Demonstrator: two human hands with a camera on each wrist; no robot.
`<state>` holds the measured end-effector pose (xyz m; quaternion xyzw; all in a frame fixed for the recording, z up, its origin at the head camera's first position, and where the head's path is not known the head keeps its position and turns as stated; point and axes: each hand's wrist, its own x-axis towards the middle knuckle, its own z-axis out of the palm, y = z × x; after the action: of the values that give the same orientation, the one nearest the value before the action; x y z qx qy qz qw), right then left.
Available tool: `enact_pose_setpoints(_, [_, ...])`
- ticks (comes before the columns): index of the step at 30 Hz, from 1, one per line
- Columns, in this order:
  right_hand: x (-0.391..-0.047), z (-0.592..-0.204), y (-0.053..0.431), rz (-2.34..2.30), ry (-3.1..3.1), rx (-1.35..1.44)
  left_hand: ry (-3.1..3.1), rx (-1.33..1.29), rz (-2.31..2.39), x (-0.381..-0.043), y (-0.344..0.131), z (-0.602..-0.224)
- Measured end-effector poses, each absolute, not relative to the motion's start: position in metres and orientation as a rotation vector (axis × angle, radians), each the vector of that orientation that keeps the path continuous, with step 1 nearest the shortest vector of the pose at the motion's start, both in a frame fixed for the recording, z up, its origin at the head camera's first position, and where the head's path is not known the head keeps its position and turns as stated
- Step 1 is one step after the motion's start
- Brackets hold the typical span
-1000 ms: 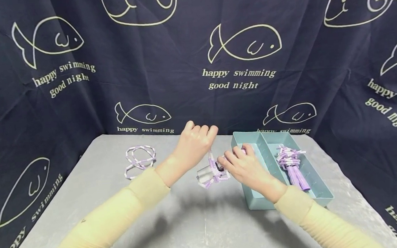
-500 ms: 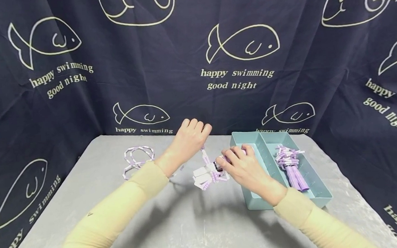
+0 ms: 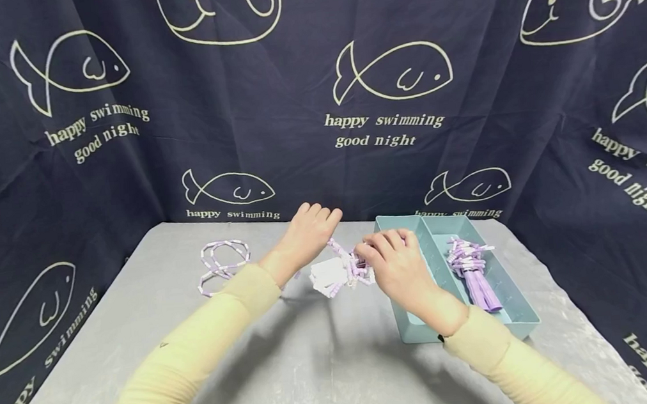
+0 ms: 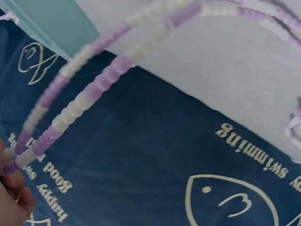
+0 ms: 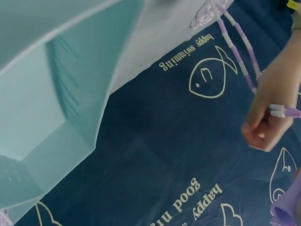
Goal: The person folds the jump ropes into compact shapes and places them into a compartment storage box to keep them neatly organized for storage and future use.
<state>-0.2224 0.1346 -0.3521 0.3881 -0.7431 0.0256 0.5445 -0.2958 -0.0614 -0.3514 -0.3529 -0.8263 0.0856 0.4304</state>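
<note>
My left hand (image 3: 310, 230) grips a doubled strand of purple and white beaded jump rope, raised above the back of the table. In the left wrist view, two beaded strands (image 4: 108, 77) arc up and right from fingers at the left edge. Farther right, my right hand (image 3: 399, 263) holds the gathered jump rope (image 3: 330, 275), whose beads wrap in a loose bundle below its fingers. A purple handle (image 5: 287, 207) shows at the right edge of the right wrist view. Loose beaded loops (image 5: 202, 16) lie on the table to the left, with strands leading to my left hand.
A teal two-compartment box (image 3: 516, 294) stands on the right, its left compartment beneath my right hand. Another bundled jump rope with purple handles (image 3: 483, 294) lies in the right compartment. A dark curtain with fish prints (image 3: 292, 102) hangs behind the grey table (image 3: 292, 371).
My left hand has shifted slightly left and then dipped lower, still holding the strand. My right hand has turned a little, tilting the bundle so more white beads show.
</note>
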Motion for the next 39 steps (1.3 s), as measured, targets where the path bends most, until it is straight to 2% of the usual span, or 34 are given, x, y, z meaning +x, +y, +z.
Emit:
enact_pose_setpoints(15, [-0.215, -0.349, 0.142, 0.202, -1.881, 0.932, -2.491, -0.767, -0.045, -0.313, -0.073, -0.373])
enact_pose_setpoints(25, [-0.218, -0.343, 0.142, 0.274, -1.886, 0.811, -2.57, -0.77, 0.003, -0.294, -0.063, -0.394])
enact_pose_setpoints(39, [-0.237, -0.323, 0.142, 0.19, -1.937, 0.51, -2.636, -0.843, 0.135, -0.245, -0.071, -0.417])
